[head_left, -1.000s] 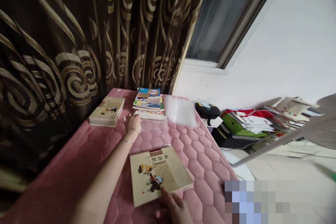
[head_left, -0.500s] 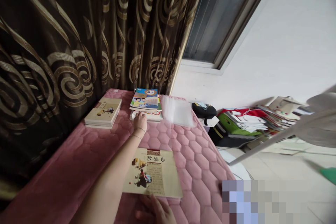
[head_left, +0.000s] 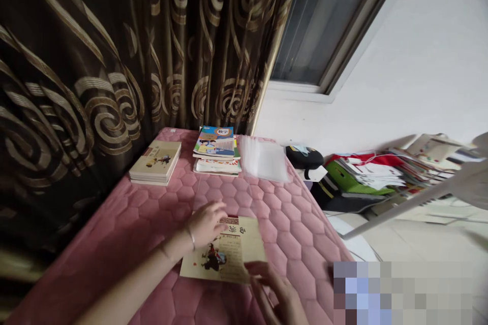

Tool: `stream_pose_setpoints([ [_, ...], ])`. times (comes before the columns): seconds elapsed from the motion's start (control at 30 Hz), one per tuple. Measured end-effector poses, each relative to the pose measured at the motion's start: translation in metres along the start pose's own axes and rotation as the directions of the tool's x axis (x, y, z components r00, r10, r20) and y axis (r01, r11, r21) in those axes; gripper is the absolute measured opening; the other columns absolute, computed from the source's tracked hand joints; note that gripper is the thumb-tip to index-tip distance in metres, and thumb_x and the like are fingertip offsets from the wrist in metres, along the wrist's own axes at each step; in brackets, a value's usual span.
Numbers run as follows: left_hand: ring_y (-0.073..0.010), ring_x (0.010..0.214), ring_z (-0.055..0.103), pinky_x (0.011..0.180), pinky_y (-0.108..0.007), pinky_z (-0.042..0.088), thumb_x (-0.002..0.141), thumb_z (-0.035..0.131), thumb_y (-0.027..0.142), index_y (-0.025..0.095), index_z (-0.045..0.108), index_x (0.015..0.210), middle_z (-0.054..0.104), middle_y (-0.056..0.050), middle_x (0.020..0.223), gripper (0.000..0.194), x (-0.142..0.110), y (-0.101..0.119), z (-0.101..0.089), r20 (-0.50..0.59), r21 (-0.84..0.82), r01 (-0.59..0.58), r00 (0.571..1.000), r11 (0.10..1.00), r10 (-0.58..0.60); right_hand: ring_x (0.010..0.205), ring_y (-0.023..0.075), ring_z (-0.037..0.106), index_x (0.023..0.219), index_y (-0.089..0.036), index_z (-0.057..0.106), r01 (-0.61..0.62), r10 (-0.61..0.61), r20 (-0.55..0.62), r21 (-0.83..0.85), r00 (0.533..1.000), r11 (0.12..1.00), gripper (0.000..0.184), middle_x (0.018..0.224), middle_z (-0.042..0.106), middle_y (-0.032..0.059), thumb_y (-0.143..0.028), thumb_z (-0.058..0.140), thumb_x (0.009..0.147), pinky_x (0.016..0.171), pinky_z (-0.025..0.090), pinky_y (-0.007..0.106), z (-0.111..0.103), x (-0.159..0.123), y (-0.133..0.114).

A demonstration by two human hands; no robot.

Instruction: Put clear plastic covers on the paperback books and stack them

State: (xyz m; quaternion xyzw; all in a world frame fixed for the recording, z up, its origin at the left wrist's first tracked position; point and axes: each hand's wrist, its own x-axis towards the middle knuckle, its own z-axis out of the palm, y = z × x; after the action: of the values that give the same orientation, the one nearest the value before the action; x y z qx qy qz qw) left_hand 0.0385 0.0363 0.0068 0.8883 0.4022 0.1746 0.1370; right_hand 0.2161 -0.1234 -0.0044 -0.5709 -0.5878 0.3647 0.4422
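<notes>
A cream-coloured book (head_left: 246, 249) with dark figures and Chinese characters on its cover lies on the pink quilted surface in front of me. A faint clear plastic sheet (head_left: 224, 190) appears to extend beyond its far edge. Over the book's far left part is my left hand (head_left: 208, 223), its fingers loosely bent and apart, with nothing visible in them. My right hand (head_left: 276, 292) is at the near right corner, fingers spread and index fingertip at the cover. Whether it touches or lifts the edge I cannot tell.
A stack of similar cream books (head_left: 156, 162) stands at the far left. Beside it are a pile of colourful textbooks (head_left: 215, 144) and several clear plastic covers (head_left: 267, 160). A patterned curtain (head_left: 171, 51) hangs behind. Papers (head_left: 373, 172) and a pale pole (head_left: 404, 203) are at right.
My left hand has drawn back from near the textbook pile to above the book. My right hand has moved from the book's near edge to its near right corner. The view has shifted slightly.
</notes>
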Motion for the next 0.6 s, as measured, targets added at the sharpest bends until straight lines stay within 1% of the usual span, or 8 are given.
stream_pose_setpoints([
  [0.03,-0.0244,0.128,0.042,0.108,-0.038,0.035,0.08,0.062,0.033,0.023,0.065,0.106,0.054,-0.005,0.132,0.028,-0.014,0.005,-0.002,0.069,-0.053,-0.062,0.995,0.997,0.065,0.101,0.0224,0.062,0.098,-0.021,0.065,0.085,-0.081,0.037,-0.122,0.996,0.989,0.031,0.109,0.065,0.0114,-0.045,0.047,0.089,0.085,0.052,0.032,-0.007,0.006,-0.001],
  [0.07,-0.0277,0.132,0.036,0.11,-0.044,0.031,0.079,0.064,0.039,0.023,0.061,0.115,0.05,-0.007,0.137,0.04,-0.025,0.008,-0.003,0.121,-0.085,-0.08,0.988,0.993,0.09,0.113,0.0238,0.056,0.107,-0.022,0.064,0.157,-0.14,0.087,-0.231,0.986,0.96,0.032,0.121,0.061,0.0119,-0.043,0.047,0.089,0.093,0.049,0.034,-0.012,0.012,-0.001],
  [0.13,-0.0355,0.138,0.024,0.111,-0.055,0.024,0.072,0.066,0.053,0.021,0.054,0.126,0.039,-0.013,0.145,0.064,-0.043,0.011,-0.006,0.232,-0.104,-0.067,0.968,0.992,0.09,0.131,0.0259,0.04,0.126,-0.022,0.055,0.266,-0.192,0.219,-0.391,0.957,0.881,0.043,0.139,0.047,0.0117,-0.042,0.049,0.089,0.103,0.042,0.04,-0.018,0.023,0.003],
  [0.23,-0.0437,0.139,0.009,0.108,-0.067,0.012,0.062,0.066,0.067,0.021,0.044,0.137,0.022,-0.017,0.153,0.091,-0.053,0.008,-0.006,0.334,-0.076,-0.011,0.942,0.997,0.036,0.141,0.0309,0.014,0.145,-0.022,0.03,0.361,-0.163,0.394,-0.505,0.905,0.784,0.071,0.153,0.023,0.0114,-0.049,0.054,0.084,0.109,0.031,0.051,-0.018,0.037,0.016],
  [0.3,-0.0448,0.14,0.002,0.107,-0.069,0.007,0.058,0.067,0.069,0.022,0.036,0.141,0.013,-0.017,0.155,0.1,-0.054,0.006,-0.006,0.384,-0.06,0.005,0.923,0.998,0.019,0.141,0.0345,0.004,0.147,-0.022,0.024,0.4,-0.136,0.47,-0.525,0.872,0.752,0.081,0.155,0.011,0.0115,-0.055,0.057,0.08,0.109,0.025,0.057,-0.016,0.044,0.024],
  [0.37,-0.0448,0.139,-0.003,0.106,-0.07,0.003,0.055,0.068,0.07,0.023,0.031,0.144,0.007,-0.016,0.156,0.107,-0.052,0.004,-0.005,0.435,-0.053,0.011,0.9,0.999,0.013,0.141,0.0366,-0.001,0.147,-0.023,0.022,0.42,-0.117,0.511,-0.53,0.852,0.737,0.086,0.155,0.005,0.0123,-0.059,0.058,0.078,0.109,0.02,0.061,-0.013,0.049,0.029],
  [0.43,-0.0454,0.139,-0.005,0.105,-0.07,0.001,0.05,0.07,0.07,0.023,0.029,0.144,0.004,-0.017,0.156,0.113,-0.05,0.003,-0.005,0.469,-0.054,0.012,0.883,0.998,0.015,0.14,0.0368,-0.003,0.147,-0.023,0.021,0.412,-0.087,0.526,-0.541,0.846,0.733,0.09,0.155,0.003,0.0132,-0.06,0.06,0.075,0.11,0.017,0.061,-0.013,0.052,0.03],
  [0.6,-0.0451,0.139,-0.006,0.105,-0.07,-0.002,0.047,0.073,0.068,0.026,0.029,0.144,0.004,-0.015,0.156,0.115,-0.049,0.001,-0.003,0.469,-0.061,0.016,0.883,0.998,0.014,0.141,0.0349,0.001,0.146,-0.024,0.025,0.345,0.008,0.524,-0.572,0.852,0.745,0.093,0.155,0.006,0.0126,-0.055,0.067,0.07,0.112,0.014,0.057,-0.015,0.057,0.021],
])
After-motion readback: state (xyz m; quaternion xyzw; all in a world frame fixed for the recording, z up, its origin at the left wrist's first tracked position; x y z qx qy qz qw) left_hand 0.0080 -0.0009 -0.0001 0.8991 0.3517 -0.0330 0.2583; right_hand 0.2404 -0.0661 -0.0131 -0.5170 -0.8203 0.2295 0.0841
